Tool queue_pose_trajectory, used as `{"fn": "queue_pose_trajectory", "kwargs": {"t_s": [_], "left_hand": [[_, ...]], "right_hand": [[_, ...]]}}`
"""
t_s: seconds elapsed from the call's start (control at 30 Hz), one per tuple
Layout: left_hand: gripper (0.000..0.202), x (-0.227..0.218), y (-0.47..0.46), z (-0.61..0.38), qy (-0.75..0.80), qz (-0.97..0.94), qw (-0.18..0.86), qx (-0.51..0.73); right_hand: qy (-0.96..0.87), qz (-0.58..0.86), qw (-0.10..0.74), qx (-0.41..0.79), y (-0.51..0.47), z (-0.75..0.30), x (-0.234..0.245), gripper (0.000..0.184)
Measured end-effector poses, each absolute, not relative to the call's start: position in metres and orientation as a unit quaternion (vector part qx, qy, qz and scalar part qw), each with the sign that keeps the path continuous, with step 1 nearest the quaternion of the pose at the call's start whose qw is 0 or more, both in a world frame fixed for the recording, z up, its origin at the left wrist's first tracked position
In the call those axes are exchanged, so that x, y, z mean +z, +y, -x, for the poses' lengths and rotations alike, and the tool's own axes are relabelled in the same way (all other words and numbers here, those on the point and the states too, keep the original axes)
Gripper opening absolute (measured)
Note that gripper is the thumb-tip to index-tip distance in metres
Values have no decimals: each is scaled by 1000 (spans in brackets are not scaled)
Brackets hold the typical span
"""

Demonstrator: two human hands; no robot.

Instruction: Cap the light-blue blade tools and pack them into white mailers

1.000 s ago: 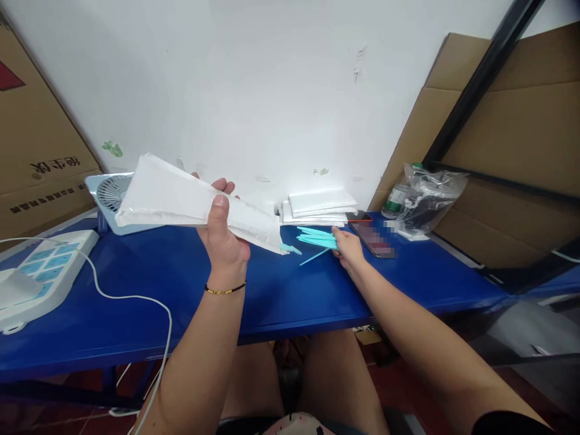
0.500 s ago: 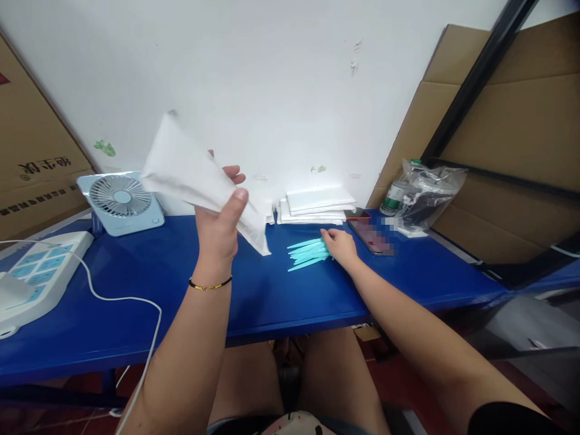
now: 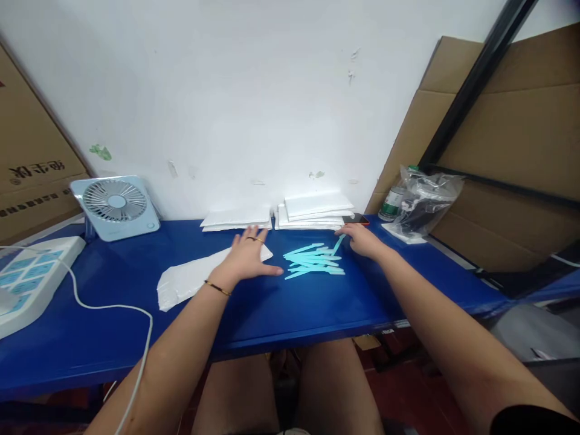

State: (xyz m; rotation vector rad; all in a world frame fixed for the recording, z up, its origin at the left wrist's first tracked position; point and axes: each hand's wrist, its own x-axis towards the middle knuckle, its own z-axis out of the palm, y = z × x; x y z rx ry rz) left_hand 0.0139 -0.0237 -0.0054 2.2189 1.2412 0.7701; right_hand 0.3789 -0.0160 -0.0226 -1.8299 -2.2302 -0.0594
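Note:
My left hand (image 3: 247,257) is open, fingers spread, above the right part of a flat white packet (image 3: 188,278) on the blue table (image 3: 290,317). It seems to hold nothing; whether its palm touches the packet I cannot tell. With thumb and forefinger closed, my right hand (image 3: 362,240) pinches the upper end of a slim turquoise plastic stick (image 3: 338,244). That stick slants over the right edge of a loose pile of similar turquoise sticks (image 3: 310,261), several of them crossing one another.
Two stacks of white packets, a left one (image 3: 235,217) and a taller right one (image 3: 312,208), lie against the wall. A blue fan (image 3: 118,205), a power strip (image 3: 40,272) and a white cable (image 3: 147,326) occupy the left. A phone (image 3: 357,220), bottle (image 3: 392,202) and clear bag (image 3: 426,202) stand right.
The white packet that my left hand held up now lies on the table, and that hand has opened. My right hand has moved slightly right and away, and the turquoise sticks are more spread out.

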Motion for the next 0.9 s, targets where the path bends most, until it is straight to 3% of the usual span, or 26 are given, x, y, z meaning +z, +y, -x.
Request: {"fn": "queue_pose_trajectory", "kwargs": {"t_s": [0.13, 0.3, 0.47, 0.7, 0.8, 0.9], "left_hand": [[87, -24, -41, -90, 323, -804, 369, 337], [59, -51, -48, -118, 299, -824, 365, 314], [57, -50, -65, -75, 265, -835, 348, 334], [57, -42, -80, -54, 243, -896, 231, 291], [58, -32, -68, -57, 287, -923, 155, 205], [42, -23, -44, -63, 402, -895, 69, 181]], "right_hand": [[-790, 612, 38, -6, -4, -380, -19, 41], [-776, 630, 27, 6, -7, -378, -12, 23], [-799, 601, 21, 11, -17, -378, -6, 21], [-813, 538, 41, 220, -19, -334, 8, 18], [-803, 552, 84, 210, -10, -324, 14, 20], [-791, 573, 135, 166, 2, -312, 9, 18]]}}
